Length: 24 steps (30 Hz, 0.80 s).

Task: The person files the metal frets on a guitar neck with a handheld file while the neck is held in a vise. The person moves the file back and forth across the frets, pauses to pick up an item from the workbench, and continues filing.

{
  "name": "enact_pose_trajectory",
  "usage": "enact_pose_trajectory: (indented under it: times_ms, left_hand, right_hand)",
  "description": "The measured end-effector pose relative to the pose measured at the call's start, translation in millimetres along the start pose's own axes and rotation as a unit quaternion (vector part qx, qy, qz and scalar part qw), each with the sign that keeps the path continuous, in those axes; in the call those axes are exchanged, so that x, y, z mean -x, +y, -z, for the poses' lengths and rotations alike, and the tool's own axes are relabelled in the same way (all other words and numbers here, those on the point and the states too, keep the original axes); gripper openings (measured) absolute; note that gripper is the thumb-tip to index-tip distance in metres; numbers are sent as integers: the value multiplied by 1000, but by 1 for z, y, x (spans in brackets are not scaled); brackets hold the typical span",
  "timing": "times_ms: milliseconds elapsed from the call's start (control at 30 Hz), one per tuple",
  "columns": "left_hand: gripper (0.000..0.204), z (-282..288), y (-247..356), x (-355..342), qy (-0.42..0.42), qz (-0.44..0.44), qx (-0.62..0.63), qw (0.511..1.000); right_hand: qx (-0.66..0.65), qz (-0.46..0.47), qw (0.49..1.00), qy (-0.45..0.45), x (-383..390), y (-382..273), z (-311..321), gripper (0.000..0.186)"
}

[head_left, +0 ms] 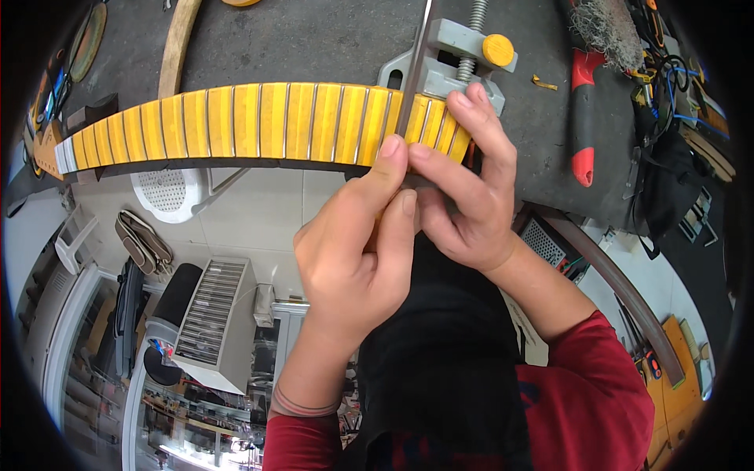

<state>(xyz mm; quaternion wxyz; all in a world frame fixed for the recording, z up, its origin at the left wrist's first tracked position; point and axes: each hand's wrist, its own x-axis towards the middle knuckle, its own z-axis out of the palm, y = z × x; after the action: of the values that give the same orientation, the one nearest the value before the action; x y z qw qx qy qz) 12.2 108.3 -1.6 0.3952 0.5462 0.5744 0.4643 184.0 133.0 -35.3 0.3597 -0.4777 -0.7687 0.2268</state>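
Note:
A guitar neck [271, 122] lies across the bench's near edge, its fingerboard covered in yellow masking tape between the bare metal frets. Over the frets near its right end lies a narrow metal file [414, 78], pointing away from me. My left hand [349, 243] is closed at the file's near end, thumb on top and fingers curled below. My right hand [475, 177] meets it there, index fingertip against the file and thumb tucked underneath. Its other fingers reach over the taped right end of the neck. Both palms hide the very end of the file.
Behind the neck stands a grey vise [459, 59] with a threaded rod and yellow knob. A red-and-black handled tool [583, 118] and steel wool [605, 31] lie to the right. A wooden strip [179, 47] is behind. Below the bench are a white stool [169, 192] and sandals [143, 242].

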Motion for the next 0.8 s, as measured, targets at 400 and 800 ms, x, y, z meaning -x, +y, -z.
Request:
enact_pose_trajectory:
  times_ms: [400,800]
  left_hand:
    - [55,24,-3,76,-14,-88,-234,968]
    - [50,14,8,49,-17,-68,-258,964]
  right_hand:
    - [-9,13,1000,14,0,5,-2,69]
    - [23,21,1000,0,1,6,-1,70]
